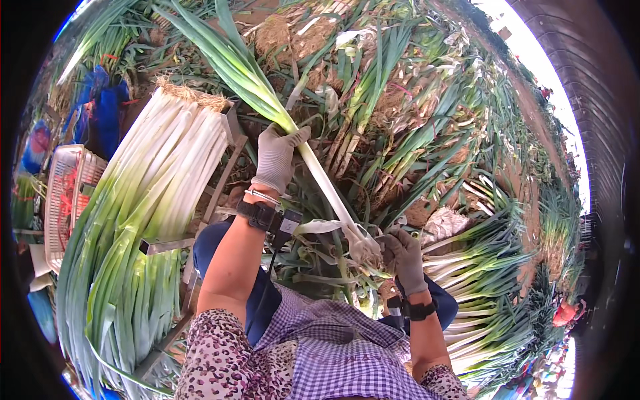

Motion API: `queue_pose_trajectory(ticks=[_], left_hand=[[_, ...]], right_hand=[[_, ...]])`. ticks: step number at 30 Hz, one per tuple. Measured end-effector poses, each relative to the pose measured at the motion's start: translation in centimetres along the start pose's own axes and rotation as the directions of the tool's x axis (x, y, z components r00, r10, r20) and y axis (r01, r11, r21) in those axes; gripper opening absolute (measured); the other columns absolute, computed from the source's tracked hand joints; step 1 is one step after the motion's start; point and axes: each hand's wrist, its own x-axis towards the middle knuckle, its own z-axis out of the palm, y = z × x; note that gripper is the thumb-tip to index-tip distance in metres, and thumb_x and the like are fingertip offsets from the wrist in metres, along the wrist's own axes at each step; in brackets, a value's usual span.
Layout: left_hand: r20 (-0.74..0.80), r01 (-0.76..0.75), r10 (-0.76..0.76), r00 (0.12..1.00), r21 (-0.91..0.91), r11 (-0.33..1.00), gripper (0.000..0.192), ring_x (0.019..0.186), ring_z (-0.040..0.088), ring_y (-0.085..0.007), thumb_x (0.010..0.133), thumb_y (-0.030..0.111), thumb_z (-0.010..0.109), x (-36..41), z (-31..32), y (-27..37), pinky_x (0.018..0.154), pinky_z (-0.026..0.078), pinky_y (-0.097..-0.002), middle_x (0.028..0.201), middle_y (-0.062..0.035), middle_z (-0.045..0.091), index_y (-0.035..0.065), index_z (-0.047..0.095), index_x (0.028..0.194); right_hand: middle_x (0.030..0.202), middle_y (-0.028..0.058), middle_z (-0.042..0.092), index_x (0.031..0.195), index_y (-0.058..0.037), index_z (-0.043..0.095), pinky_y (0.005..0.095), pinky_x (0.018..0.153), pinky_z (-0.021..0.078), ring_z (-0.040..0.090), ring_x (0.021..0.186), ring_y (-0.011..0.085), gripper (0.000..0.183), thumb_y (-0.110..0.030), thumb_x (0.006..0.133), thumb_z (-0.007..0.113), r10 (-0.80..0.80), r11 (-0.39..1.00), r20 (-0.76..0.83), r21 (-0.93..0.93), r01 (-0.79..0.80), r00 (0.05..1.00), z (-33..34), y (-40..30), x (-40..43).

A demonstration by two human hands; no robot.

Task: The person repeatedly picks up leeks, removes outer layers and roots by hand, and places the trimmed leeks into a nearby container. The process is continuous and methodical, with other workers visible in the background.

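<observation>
My left hand (279, 152), in a grey knit glove, is closed round the shaft of a long leek (325, 182). Its green leaves fan out toward the far left, while the white root end points down at my right hand (406, 257). That hand is also gloved, and its curled fingers pinch at the edge of the root end. Around the roots hangs loose, dirty outer skin (362, 247). A pale strip of peeled skin (318, 227) sticks out to the left of the shaft.
Left of me, a metal rack (167, 245) carries a thick stack of cleaned leeks (155, 155). Beyond it stand a plastic basket (64, 200) and blue bags (107, 115). More leeks (475, 300) lie in a row at my right. Uncleaned bundles (360, 115) and leaf scraps cover the ground ahead.
</observation>
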Motion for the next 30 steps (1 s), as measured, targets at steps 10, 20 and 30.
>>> queue_pose_trajectory(ticks=[10,20,30], left_hand=[[0.007,-0.085,0.085,0.996,-0.058,0.995,0.018,0.07,0.067,-0.0225,0.094,0.007,0.066,0.7,-0.6,1.8,0.064,0.06,-0.035,0.085,-0.0105,0.064,-0.0039,0.058,0.106],[-0.003,-0.023,0.024,1.0,-0.3,0.954,0.016,0.08,0.066,-0.028,0.1,0.014,0.058,1.1,0.2,-0.5,0.077,0.058,-0.0408,0.087,-0.0129,0.063,-0.0012,0.055,0.103],[-0.146,-0.149,0.134,0.98,-0.097,0.984,0.013,0.068,0.067,-0.0258,0.093,0.006,0.065,3.3,-0.9,-1.7,0.064,0.06,-0.038,0.081,-0.0098,0.063,-0.0022,0.059,0.101]], right_hand=[[0.071,0.0065,0.064,0.094,-0.002,0.069,0.03,0.062,0.0484,0.06,0.065,0.013,0.013,-0.012,0.087,0.071,-0.061,0.927,-0.042,-0.373,0.041,0.997,0.0,4.9,1.0],[0.107,0.0053,0.063,0.123,-0.0016,0.058,0.0318,0.085,0.0502,0.061,0.101,0.0175,0.036,-0.008,0.089,0.067,-0.134,0.975,0.127,0.192,0.108,0.983,2.6,5.3,1.4],[0.084,0.0,0.067,0.1,0.002,0.069,0.0221,0.066,0.0453,0.057,0.074,0.0048,0.02,-0.017,0.098,0.063,0.18,0.974,0.123,0.117,-0.195,0.976,-2.7,5.9,-4.0]])
